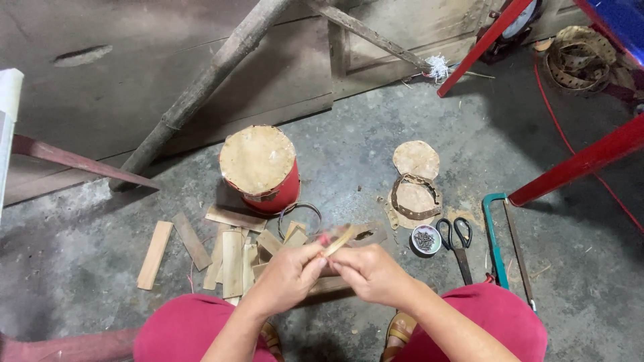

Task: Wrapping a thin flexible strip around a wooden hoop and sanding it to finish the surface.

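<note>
Above floor, both hands (329, 271) grip strip (339, 240).

A red can (272, 191) is topped with tan. A teal-framed saw (496, 234) and black-handled scissors (456, 234) are seen on grey floor (349, 154).

Both hands' fingers (315, 261) pinching a thin bamboo strip (339, 241), red drum (260, 167) beyond

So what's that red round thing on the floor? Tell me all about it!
The red cylindrical container stands upright on the grey concrete floor, beyond the pale flat wooden slats. A tan, worn-looking round sheet covers its top, fixed around the rim. Neither hand touches it.
</note>
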